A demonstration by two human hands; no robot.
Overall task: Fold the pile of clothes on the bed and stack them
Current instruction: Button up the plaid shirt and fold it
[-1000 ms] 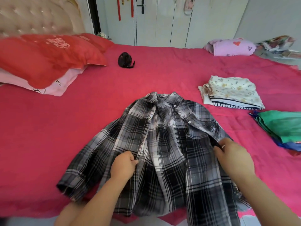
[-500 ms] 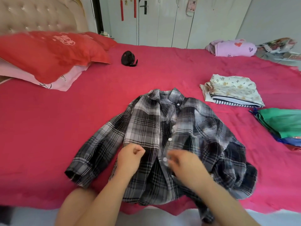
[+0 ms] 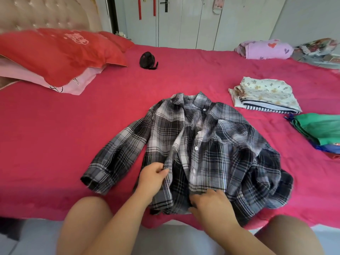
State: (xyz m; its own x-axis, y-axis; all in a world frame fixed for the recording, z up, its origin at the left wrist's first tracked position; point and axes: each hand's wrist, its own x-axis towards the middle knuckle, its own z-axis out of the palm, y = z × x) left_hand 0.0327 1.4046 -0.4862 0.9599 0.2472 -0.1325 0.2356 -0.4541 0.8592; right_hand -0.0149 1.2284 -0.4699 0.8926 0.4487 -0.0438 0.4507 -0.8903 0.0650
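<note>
We see one plaid shirt point(image 3: 211, 144) in the frame centre on the red bed point(image 3: 55, 144), our left hand point(image 3: 153, 176) pinching its front edge, our right hand point(image 3: 209, 203) gripping its hem, and at right one floral pile point(image 3: 265, 92) and one green pile point(image 3: 320, 127).

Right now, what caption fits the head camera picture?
Left hand and right hand hold a plaid shirt on the red bed.

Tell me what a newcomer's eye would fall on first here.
The black-and-white plaid button shirt lies spread and rumpled in the middle of the bright pink bedspread, nearest the camera. The left hand pinches its front edge, and the right hand is at its near hem. To the right sits a folded stack of floral and striped clothes, and at the far left a big red pillow.
</note>
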